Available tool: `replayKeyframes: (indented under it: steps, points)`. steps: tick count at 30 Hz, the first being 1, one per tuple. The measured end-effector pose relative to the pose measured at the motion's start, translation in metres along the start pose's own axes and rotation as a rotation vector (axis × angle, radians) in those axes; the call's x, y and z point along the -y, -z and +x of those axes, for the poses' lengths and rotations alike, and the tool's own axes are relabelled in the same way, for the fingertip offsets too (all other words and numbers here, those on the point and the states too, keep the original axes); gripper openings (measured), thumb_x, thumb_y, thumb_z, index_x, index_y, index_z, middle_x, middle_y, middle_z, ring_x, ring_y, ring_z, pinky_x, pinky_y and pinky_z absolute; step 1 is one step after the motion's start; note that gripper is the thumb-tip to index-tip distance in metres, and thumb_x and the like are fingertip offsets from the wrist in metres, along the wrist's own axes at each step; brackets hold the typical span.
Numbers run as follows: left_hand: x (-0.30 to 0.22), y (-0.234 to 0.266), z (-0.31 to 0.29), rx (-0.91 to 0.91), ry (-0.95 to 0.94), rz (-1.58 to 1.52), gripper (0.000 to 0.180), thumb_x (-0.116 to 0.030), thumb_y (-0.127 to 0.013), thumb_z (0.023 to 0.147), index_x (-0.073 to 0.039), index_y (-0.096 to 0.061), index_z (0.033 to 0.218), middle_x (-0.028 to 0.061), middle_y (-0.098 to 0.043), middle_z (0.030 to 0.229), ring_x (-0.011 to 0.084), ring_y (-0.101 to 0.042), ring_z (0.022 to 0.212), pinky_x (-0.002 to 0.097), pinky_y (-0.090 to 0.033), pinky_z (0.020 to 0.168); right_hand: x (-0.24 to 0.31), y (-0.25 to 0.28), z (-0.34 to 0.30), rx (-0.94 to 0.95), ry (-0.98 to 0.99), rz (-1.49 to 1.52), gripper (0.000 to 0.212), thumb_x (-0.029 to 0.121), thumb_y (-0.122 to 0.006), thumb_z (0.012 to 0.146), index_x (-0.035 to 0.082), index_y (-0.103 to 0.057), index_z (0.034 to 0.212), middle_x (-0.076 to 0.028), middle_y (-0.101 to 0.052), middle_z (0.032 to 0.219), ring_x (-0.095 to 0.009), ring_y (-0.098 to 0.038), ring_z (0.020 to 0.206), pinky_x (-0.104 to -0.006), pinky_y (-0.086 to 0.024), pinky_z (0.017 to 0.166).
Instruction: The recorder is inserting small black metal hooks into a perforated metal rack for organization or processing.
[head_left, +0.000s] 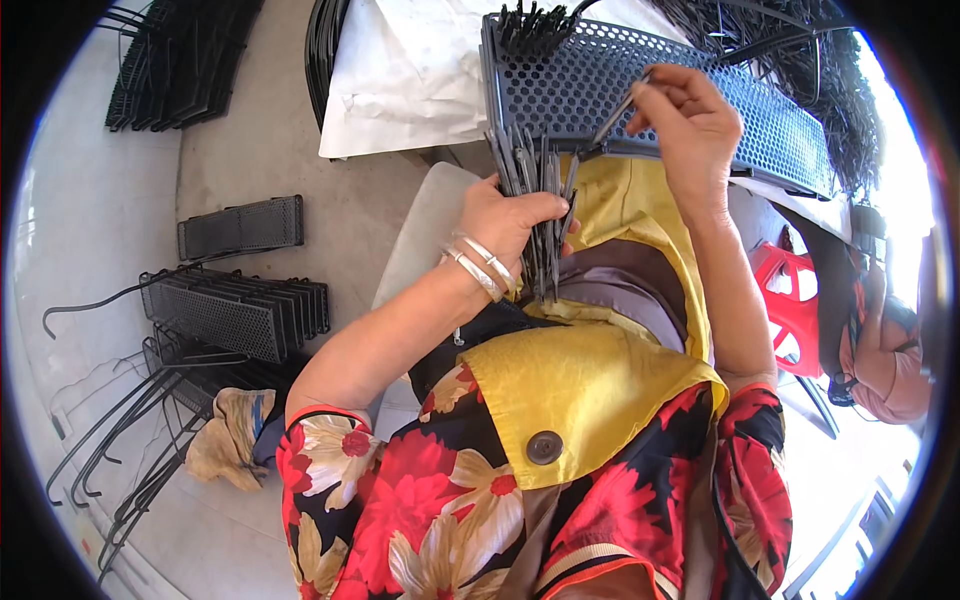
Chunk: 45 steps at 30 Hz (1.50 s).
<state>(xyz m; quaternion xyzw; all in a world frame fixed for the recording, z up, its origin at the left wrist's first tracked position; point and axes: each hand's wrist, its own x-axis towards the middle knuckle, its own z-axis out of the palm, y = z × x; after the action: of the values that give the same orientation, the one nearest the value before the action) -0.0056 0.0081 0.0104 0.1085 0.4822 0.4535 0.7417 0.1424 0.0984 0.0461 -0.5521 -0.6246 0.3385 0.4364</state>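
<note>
My left hand (500,215) is closed round a bundle of thin dark metal strips (528,175), which stand roughly upright in front of my lap. Above and to the right of it, my right hand (692,125) pinches a single thin strip (615,118) between thumb and fingers. That strip slants down and left, its lower end close to the bundle and the near edge of a black perforated metal tray (765,115). A cluster of short dark pieces (533,32) lies at the tray's far left corner.
White sheeting (405,75) covers the surface left of the tray. A large heap of dark strips (845,110) lies behind it. Black perforated racks (235,310) are stacked on the floor at left, near a tan glove (228,440). A red stool (787,300) and another person (890,365) are at right.
</note>
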Motion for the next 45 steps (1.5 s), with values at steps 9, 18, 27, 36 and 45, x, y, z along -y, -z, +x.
replayKeyframes:
  steps: [9, 18, 27, 36, 45]
  points:
    - [0.003, 0.003, -0.003, -0.02, -0.04, -0.15, 0.013, -0.001, -0.06, 0.068, 0.007, -0.056, 0.078, 0.0142, -0.059, 0.07, 0.0215, -0.058, 0.059, 0.0338, -0.051, 0.053, 0.009, -0.052, 0.02, -0.167, 0.471, 0.146, 0.015, -0.001, -0.057, 0.072, 0.0, -0.053, 0.085, -0.008, -0.056, 0.066, -0.019, -0.055, 0.057, -0.0273, -0.044, 0.052]
    - [-0.001, -0.002, -0.005, -0.024, -0.041, -0.186, 0.011, 0.0, -0.059, 0.068, 0.005, -0.055, 0.077, 0.0135, -0.058, 0.069, 0.0212, -0.058, 0.059, 0.0342, -0.051, 0.052, -0.004, -0.062, 0.034, -0.067, 0.964, -0.238, 0.02, 0.0, -0.059, 0.07, 0.001, -0.052, 0.089, -0.012, -0.056, 0.069, -0.029, -0.056, 0.063, -0.0342, -0.046, 0.054]
    - [0.0, 0.001, -0.003, -0.018, -0.029, -0.259, 0.016, 0.002, -0.06, 0.066, 0.002, -0.051, 0.079, 0.0111, -0.056, 0.067, 0.0207, -0.056, 0.054, 0.0344, -0.051, 0.047, 0.012, -0.067, 0.052, 0.218, 0.844, -0.473, 0.015, -0.003, -0.049, 0.069, 0.001, -0.052, 0.084, -0.017, -0.053, 0.063, -0.037, -0.053, 0.058, -0.0393, -0.043, 0.05]
    - [0.001, 0.002, 0.0, -0.019, -0.05, -0.236, 0.016, 0.001, -0.06, 0.066, 0.002, -0.05, 0.079, 0.012, -0.056, 0.067, 0.021, -0.057, 0.055, 0.0347, -0.051, 0.047, -0.003, -0.065, 0.044, 0.362, 0.853, -0.593, 0.017, 0.006, -0.054, 0.076, 0.002, -0.055, 0.092, -0.015, -0.059, 0.073, -0.031, -0.057, 0.064, -0.0359, -0.046, 0.06]
    - [-0.007, -0.001, -0.004, 0.007, -0.039, -0.22, 0.017, 0.003, -0.06, 0.067, 0.003, -0.052, 0.082, 0.012, -0.057, 0.068, 0.0217, -0.058, 0.056, 0.0346, -0.052, 0.049, 0.007, -0.03, -0.002, 0.596, 0.06, -0.097, 0.025, 0.012, -0.063, 0.067, -0.005, -0.057, 0.085, -0.013, -0.055, 0.058, -0.018, -0.052, 0.046, -0.0292, -0.041, 0.044]
